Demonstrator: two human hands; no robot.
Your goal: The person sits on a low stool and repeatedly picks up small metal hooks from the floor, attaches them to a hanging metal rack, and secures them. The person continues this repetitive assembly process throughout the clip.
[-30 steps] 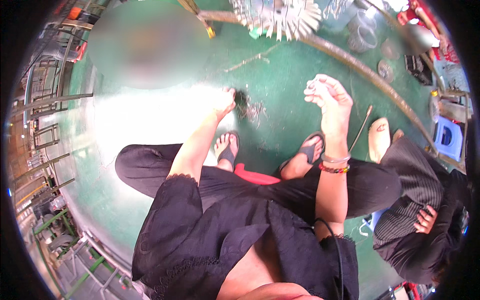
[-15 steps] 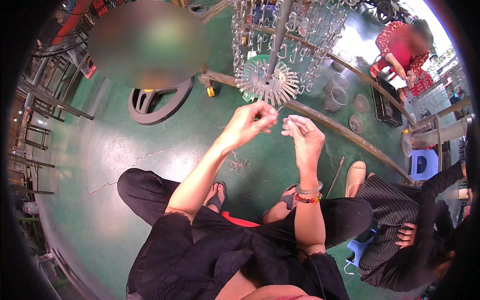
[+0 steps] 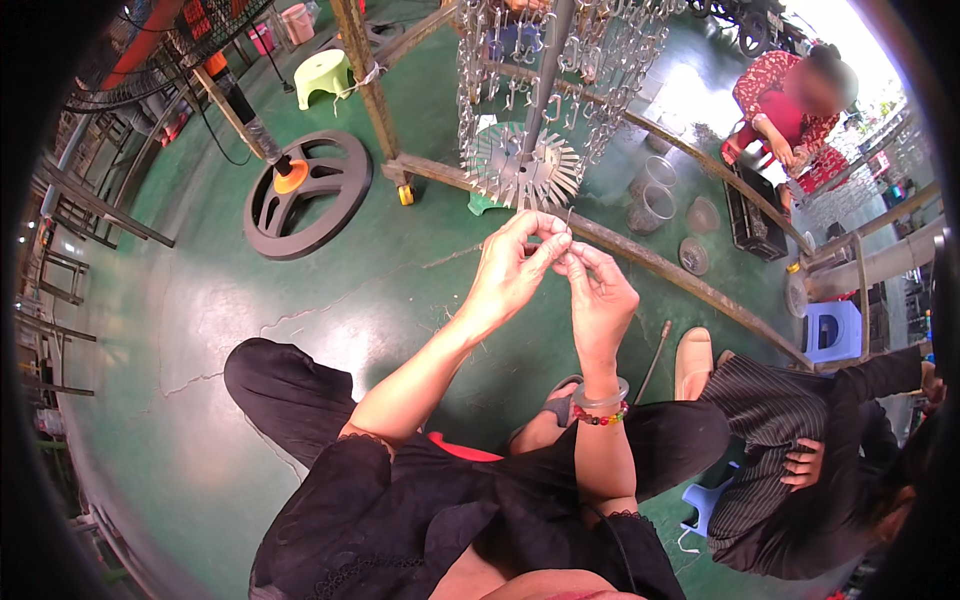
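My left hand point(image 3: 515, 268) is closed in a pinch, with what looks like a thin wire piece point(image 3: 570, 218) standing up from its fingertips. My right hand point(image 3: 602, 292), below a clear bangle and a beaded bracelet point(image 3: 600, 416), is also pinched, its fingertips meeting those of the left. Whatever lies between the right fingers is too small to make out. Just beyond both hands is a round slotted metal disc point(image 3: 522, 172) on a grey post point(image 3: 552, 85). Strands of linked metal hooks point(image 3: 605, 75) hang around that post.
A wooden beam point(image 3: 690, 285) runs along the far side. Beyond it sit clear plastic tubs point(image 3: 652, 208) and a black crate point(image 3: 752, 215), with a person in red patterned clothes. A dark wheel-shaped base point(image 3: 308, 195) stands left. At right sits another person in striped trousers point(image 3: 770, 415).
My two hands have come together, their fingertips now touching where a gap was before. The view has shifted slightly, moving the surroundings a little left.
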